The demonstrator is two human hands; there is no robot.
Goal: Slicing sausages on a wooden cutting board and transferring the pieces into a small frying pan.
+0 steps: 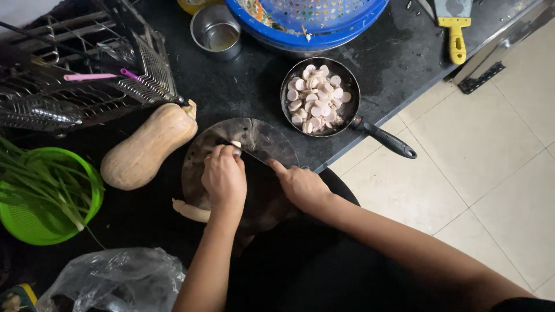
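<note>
My left hand [223, 175] presses a pale sausage piece [235, 144] down on a round dark chopping board [260, 136]. A knife [254, 155] sits in my right hand [300, 186], its blade reaching left to the sausage at my left fingertips. Just right of the board stands a small black frying pan [352, 118] filled with several round sausage slices [316, 98]. Another whole sausage [191, 211] lies at the board's near left edge.
A butternut squash [147, 145] lies left of the board. A green colander [92, 179] holds green onions [34, 182]. A dish rack [75, 69], steel cup [218, 32], blue basket [306, 17], yellow-handled scraper [455, 29] and plastic bag [115, 280] sit around. Tiled floor [480, 162] lies right.
</note>
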